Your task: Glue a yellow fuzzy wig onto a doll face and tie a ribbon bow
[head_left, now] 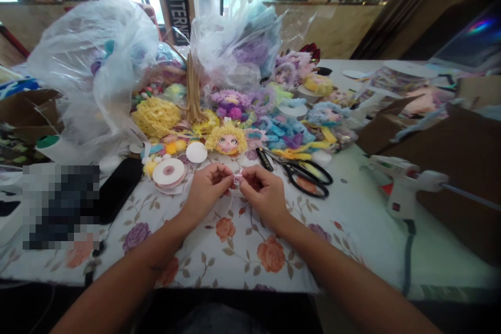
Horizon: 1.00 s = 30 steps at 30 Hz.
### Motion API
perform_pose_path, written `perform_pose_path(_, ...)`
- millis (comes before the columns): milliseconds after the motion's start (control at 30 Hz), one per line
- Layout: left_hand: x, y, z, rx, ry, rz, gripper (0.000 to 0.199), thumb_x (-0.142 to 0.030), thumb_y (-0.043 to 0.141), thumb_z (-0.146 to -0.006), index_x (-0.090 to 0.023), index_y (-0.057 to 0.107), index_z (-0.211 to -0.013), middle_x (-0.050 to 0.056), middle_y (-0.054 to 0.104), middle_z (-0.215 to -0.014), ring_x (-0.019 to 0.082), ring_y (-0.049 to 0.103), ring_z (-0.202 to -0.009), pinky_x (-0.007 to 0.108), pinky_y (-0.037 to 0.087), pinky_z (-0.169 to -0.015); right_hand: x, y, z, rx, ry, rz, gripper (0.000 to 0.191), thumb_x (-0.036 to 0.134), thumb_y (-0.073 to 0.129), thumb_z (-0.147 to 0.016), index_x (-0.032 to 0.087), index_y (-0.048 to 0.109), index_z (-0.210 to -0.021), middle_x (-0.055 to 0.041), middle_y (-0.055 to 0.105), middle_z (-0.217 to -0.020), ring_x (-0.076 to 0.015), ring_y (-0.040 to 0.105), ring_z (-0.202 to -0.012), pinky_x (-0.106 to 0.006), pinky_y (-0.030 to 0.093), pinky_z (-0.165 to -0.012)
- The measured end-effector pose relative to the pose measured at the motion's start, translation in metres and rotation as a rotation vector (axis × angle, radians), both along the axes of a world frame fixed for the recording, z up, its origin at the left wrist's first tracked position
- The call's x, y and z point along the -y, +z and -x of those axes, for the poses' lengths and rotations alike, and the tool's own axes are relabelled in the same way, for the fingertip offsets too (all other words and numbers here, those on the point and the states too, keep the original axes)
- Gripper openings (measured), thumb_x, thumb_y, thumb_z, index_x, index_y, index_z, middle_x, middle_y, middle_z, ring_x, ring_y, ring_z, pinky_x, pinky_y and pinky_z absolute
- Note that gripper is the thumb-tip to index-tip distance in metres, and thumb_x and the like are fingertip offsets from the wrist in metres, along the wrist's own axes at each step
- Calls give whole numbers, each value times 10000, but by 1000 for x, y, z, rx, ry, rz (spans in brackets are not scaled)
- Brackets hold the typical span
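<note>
Both hands meet above the floral cloth [225,229]. My left hand [209,188] pinches one side of a small pale pink ribbon piece [237,179], and my right hand [263,190] pinches its other side. The fingertips cover much of it, so its shape is hard to make out. A thin pale strand hangs below. Just beyond the hands lies a doll head with curly yellow hair [227,142]. A spool of pink ribbon [168,173] is left of my left hand. Black-handled scissors [309,177] lie right of my right hand.
Yarn, doll heads and plastic bags [235,47] are heaped along the back. A black phone-like object [120,188] lies at left. On the right are a white glue gun [403,182] and a cardboard box [462,167]. A small black cutter [264,159] sits near the scissors.
</note>
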<state>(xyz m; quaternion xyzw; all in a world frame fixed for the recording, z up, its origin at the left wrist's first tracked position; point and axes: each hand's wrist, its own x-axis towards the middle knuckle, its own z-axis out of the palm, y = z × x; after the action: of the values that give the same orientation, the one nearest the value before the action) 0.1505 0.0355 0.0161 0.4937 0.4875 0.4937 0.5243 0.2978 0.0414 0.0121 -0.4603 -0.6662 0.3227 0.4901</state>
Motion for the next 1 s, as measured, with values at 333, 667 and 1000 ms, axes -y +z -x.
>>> perform_pose_path(333,1,0,0,88,8,95,236,-310,729,-689,-145,685,-851,25,689,-714,120,622,-616,241,502,-622,-1,-4,1,48,8,-32,82,246,543,-814,182,537,-763,41,507,-587,-85,440,-491,-193,345,-451)
perform_pose_path(667,8,3,-2,-605,62,-354,118,-190,501,-858,-178,600,-794,15,630,-766,152,559,-740,273,428,-700,-6,-13,-4,383,-50,-449,13,176,558,-761,176,547,-755,57,464,-547,-87,433,-467,-214,340,-495)
perform_pose_path(1000,5,10,-5,-543,125,-294,164,-278,487,-880,-186,540,-756,-17,547,-661,133,489,-626,252,360,-589,-9,-4,-5,489,-104,-552,169,228,455,-908,160,597,-846,-18,609,-650,-128,524,-556,-243,361,-553)
